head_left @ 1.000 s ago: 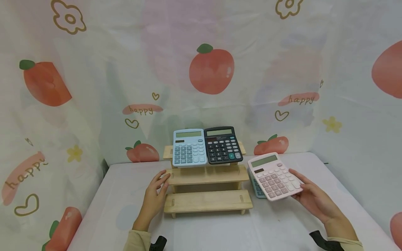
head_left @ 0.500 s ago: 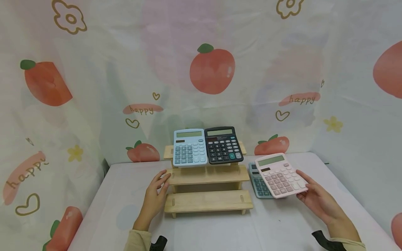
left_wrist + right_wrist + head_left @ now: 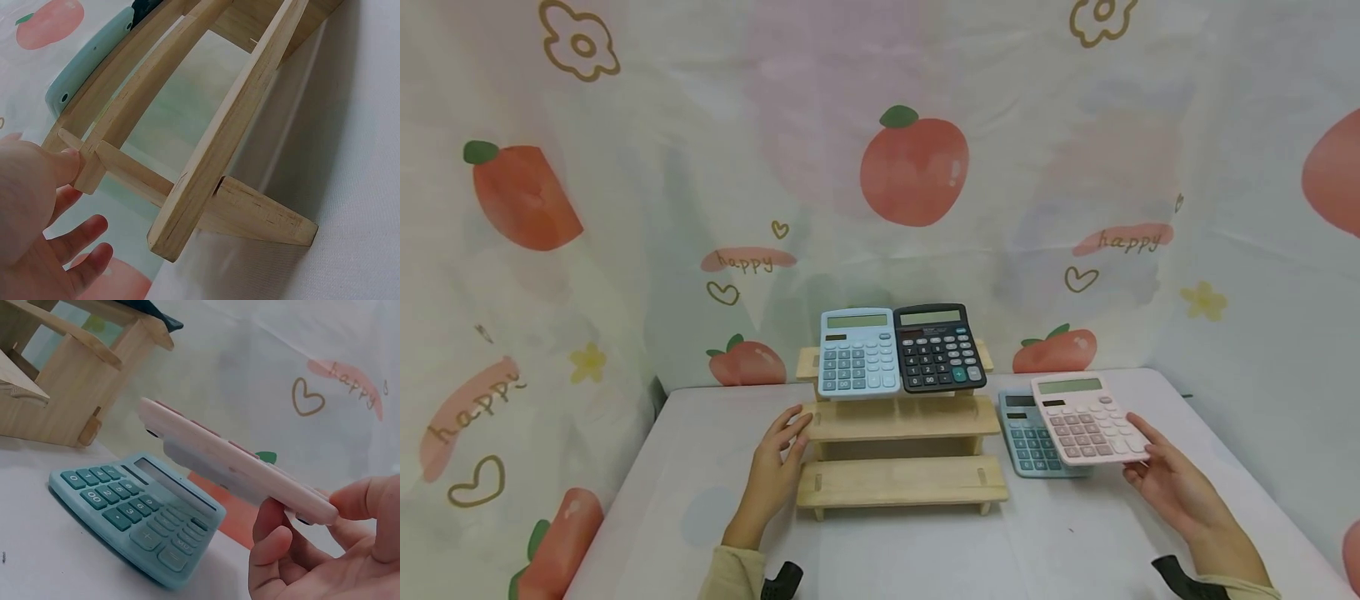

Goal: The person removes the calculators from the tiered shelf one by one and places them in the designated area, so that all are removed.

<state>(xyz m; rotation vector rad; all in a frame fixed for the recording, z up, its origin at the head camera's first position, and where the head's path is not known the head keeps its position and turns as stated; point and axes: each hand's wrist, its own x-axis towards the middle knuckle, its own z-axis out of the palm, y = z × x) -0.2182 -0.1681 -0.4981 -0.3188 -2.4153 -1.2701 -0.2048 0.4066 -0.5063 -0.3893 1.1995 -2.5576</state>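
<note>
My right hand [image 3: 1183,496] pinches a pink calculator [image 3: 1092,421] by its right edge, thumb on one face and fingers on the other. In the right wrist view the pink calculator [image 3: 231,459] is seen edge-on, raised above a teal calculator [image 3: 134,512] that lies on the table. From the head view it partly covers that teal calculator [image 3: 1028,446]. With thumb and finger, my left hand [image 3: 767,471] holds the left end of the middle board of a wooden tiered stand [image 3: 902,483]. A light blue calculator [image 3: 859,354] and a black calculator [image 3: 942,350] lean side by side on the top tier.
The white-covered table [image 3: 925,550] runs to a patterned cloth backdrop [image 3: 820,125] behind the stand. The teal calculator lies close to the stand's right side. Dark straps [image 3: 1187,579] are at both wrists.
The pink calculator has moved right with my right hand and turned more upright in the head view, uncovering more of the teal calculator. My left hand stays at the stand.
</note>
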